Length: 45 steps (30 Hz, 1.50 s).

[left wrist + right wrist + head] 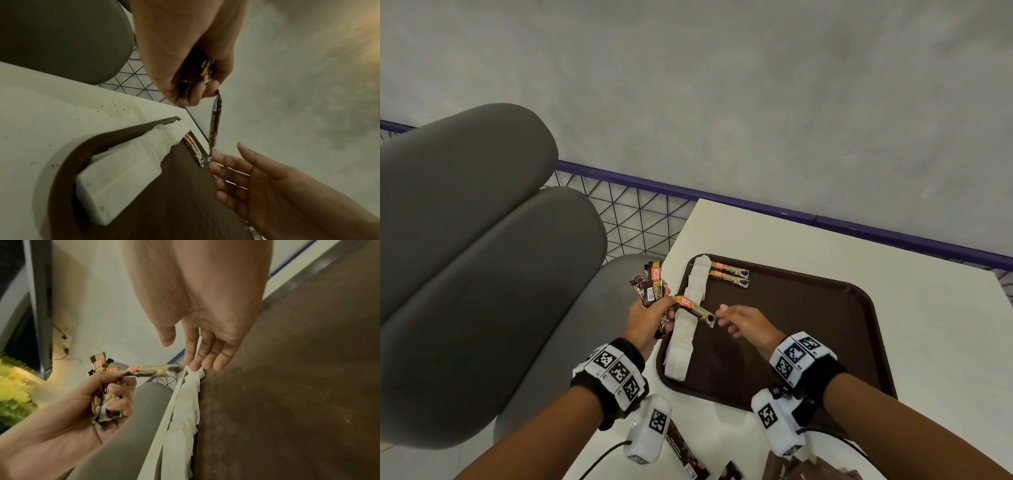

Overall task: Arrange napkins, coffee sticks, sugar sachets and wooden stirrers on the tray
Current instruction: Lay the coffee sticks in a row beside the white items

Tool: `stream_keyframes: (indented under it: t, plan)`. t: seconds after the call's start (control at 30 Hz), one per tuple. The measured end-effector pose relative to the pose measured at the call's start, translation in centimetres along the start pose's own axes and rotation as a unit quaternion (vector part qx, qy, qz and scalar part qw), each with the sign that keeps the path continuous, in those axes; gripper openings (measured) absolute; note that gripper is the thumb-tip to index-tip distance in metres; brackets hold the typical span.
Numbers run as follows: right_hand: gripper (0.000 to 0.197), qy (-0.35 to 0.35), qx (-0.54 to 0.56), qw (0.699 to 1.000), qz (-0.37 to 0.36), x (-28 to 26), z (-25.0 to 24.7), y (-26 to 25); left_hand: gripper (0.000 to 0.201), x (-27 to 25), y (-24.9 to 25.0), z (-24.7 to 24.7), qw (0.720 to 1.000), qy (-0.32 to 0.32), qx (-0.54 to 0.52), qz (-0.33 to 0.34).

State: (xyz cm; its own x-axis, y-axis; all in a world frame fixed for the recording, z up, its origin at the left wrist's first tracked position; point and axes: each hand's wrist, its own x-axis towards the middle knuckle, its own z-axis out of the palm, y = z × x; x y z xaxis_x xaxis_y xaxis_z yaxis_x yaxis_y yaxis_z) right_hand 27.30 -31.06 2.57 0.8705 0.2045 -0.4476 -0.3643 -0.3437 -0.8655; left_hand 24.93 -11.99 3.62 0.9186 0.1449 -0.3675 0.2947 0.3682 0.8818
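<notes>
My left hand (657, 315) grips a bundle of coffee sticks (650, 284) beside the tray's left edge and holds one coffee stick (693, 310) out to the right. My right hand (726, 317) hovers over the brown tray (808, 325), fingers straight, fingertips at that stick's (214, 126) free end without pinching it. A row of white napkins (686, 329) lies along the tray's left side. Two coffee sticks (729, 274) lie side by side at the tray's far left corner. The right wrist view shows the left hand (115, 394), the stick (152, 369) and the napkins (185, 410).
The tray sits on a white table (928, 342). A grey cushioned chair (482, 257) stands to the left, with a wire mesh and purple rail (637, 219) behind. More dark sachets (681, 445) and a brown bag (801, 469) lie on the table's near edge.
</notes>
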Motion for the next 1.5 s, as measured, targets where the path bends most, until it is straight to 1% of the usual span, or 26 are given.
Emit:
stream_keyframes:
  t: [0.07, 0.23, 0.33, 0.43, 0.5, 0.57, 0.63, 0.67, 0.7, 0.77, 0.87, 0.97, 1.03, 1.17, 1.23, 1.33, 1.47, 1.5]
  plan:
    - [0.030, -0.007, 0.023, 0.999, 0.021, 0.3, 0.1, 0.1, 0.010, 0.2, -0.1, 0.6, 1.000, -0.007, -0.020, 0.001]
    - [0.016, 0.015, 0.120, 0.992, 0.041, 1.4, 0.0, 0.7, 0.011, 1.1, -0.1, 1.4, 0.999, -0.023, -0.037, -0.003]
    - [0.020, 0.037, 0.172, 0.984, 0.041, 2.2, -0.8, 0.8, 0.010, 1.8, 0.0, 1.7, 0.999, -0.026, -0.036, -0.015]
    - [0.007, 0.048, 0.191, 0.980, 0.035, 3.1, -1.9, 0.6, 0.011, 2.3, 0.0, 1.7, 0.999, -0.027, -0.030, -0.027]
    - [0.010, 0.085, 0.174, 0.980, 0.036, 4.1, -2.8, 0.7, 0.014, 2.5, -0.1, 1.5, 0.999, -0.020, -0.031, -0.033]
    - [0.016, 0.152, 0.134, 0.978, 0.053, 5.2, -4.1, 1.1, 0.015, 2.6, -0.3, 1.0, 0.998, -0.003, -0.049, -0.040]
    - [0.012, 0.213, 0.094, 0.969, 0.081, 6.4, -5.3, 1.6, 0.011, 2.7, -0.4, 0.4, 0.996, 0.018, -0.065, -0.051]
    - [0.010, 0.233, 0.079, 0.965, 0.089, 6.9, -5.8, 1.9, 0.010, 2.7, -0.5, 0.1, 0.996, 0.026, -0.068, -0.057]
    - [0.014, 0.246, 0.065, 0.963, 0.092, 7.4, -6.1, 2.2, 0.009, 2.7, -0.6, -0.3, 0.995, 0.030, -0.070, -0.060]
    - [0.020, 0.254, 0.036, 0.962, 0.098, 8.2, -6.0, 2.6, 0.009, 2.7, -0.6, -0.9, 0.995, 0.027, -0.072, -0.064]
    - [0.019, 0.272, -0.006, 0.956, 0.112, 8.7, -5.0, 2.5, 0.012, 2.7, -0.5, -1.6, 0.995, 0.028, -0.064, -0.067]
    - [0.011, 0.297, -0.030, 0.946, 0.123, 9.2, -4.1, 2.4, 0.009, 2.7, -0.5, -2.1, 0.995, 0.045, -0.054, -0.071]
    - [0.002, 0.290, -0.052, 0.948, 0.125, 9.6, -3.6, 2.4, 0.006, 2.6, -0.4, -2.3, 0.995, 0.044, -0.055, -0.074]
    - [0.023, 0.301, -0.063, 0.944, 0.123, 10.4, -3.1, 2.3, 0.008, 2.5, -0.3, -2.8, 0.995, 0.034, -0.050, -0.080]
    - [0.027, 0.307, -0.072, 0.940, 0.128, 10.5, -3.1, 2.2, 0.012, 2.5, -0.3, -3.1, 0.995, 0.025, -0.046, -0.085]
    - [0.029, 0.307, -0.088, 0.938, 0.135, 10.6, -3.0, 2.3, 0.012, 2.4, -0.3, -3.2, 0.994, 0.015, -0.049, -0.094]
    - [0.019, 0.311, -0.091, 0.938, 0.126, 10.6, -3.1, 2.4, 0.011, 2.3, -0.4, -3.1, 0.993, 0.013, -0.060, -0.102]
    - [0.020, 0.309, -0.089, 0.939, 0.123, 10.6, -3.1, 2.4, 0.011, 2.3, -0.4, -3.0, 0.993, 0.012, -0.062, -0.104]
